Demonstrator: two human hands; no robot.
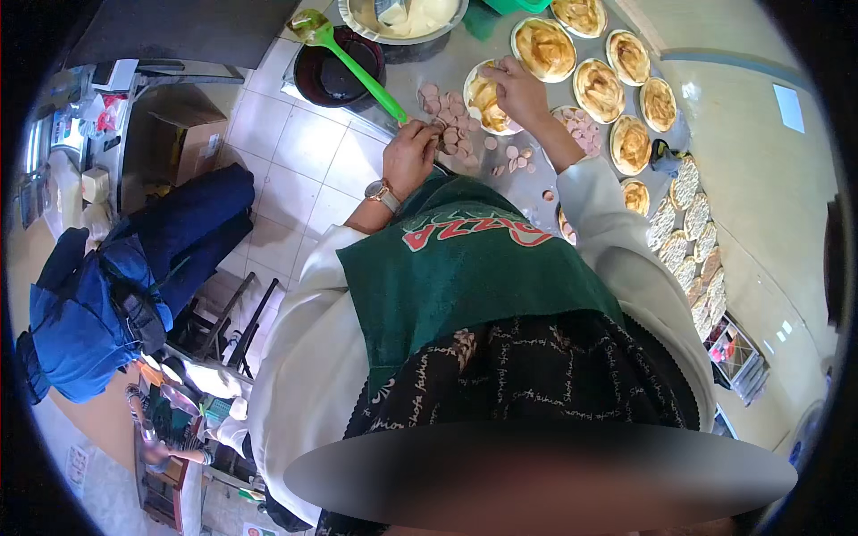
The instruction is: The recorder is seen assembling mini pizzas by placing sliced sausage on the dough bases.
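My left hand (411, 156) is curled closed beside a pile of round pink sausage slices (451, 121) on the metal table; what its fingers hold is hidden. Over a sauce-topped pizza base (483, 103) reaches my right hand (521, 92), its fingers bent together at the base's upper edge. I cannot make out what they hold. Loose slices (514, 161) are scattered between the hands and my green apron. Partly behind my right forearm, another pizza base (585, 132) is covered with pink slices.
A green spatula (371, 76) lies across a dark red bowl (340, 76), its handle end near my left hand. Beyond is a metal bowl of cream-coloured sauce (438, 18). Several sauced bases (599, 89) line the right, with speckled rounds (688, 214) farther along. A person in blue (116, 286) stands left.
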